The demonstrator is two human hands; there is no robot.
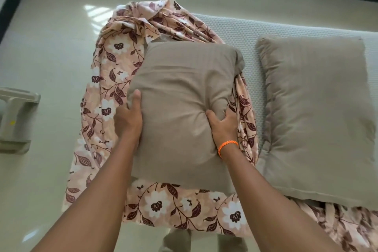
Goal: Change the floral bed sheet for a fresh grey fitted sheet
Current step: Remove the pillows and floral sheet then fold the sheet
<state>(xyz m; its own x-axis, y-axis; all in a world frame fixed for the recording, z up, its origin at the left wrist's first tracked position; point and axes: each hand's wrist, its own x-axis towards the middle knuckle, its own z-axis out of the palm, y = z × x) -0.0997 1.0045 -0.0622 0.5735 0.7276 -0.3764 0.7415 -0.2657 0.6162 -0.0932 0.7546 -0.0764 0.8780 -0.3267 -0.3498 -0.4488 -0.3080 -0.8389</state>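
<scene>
Both hands are clamped on one pillow point(184, 108), one at each long side. The left hand point(128, 116) lies along the left edge with the thumb flat on top and the fingers curled underneath, out of sight. The right hand point(222, 125), with an orange band point(227, 146) at the wrist, digs into the right side so the fabric puckers around its thumb; those fingers are also tucked beyond view.

The pillow sits over the floral sheet point(106, 96), which is bunched in a heap at the left end of the mattress point(241, 32) and spills over the left edge and near edge toward the floor point(45, 51). The mattress top is bare and white toward the far edge. A second pillow point(315, 112) lies flat just beside the first, to the right, its near end overlapping crumpled floral cloth.

At the left border a pale plastic object point(14, 116) is cut off, and I cannot tell what it is.
</scene>
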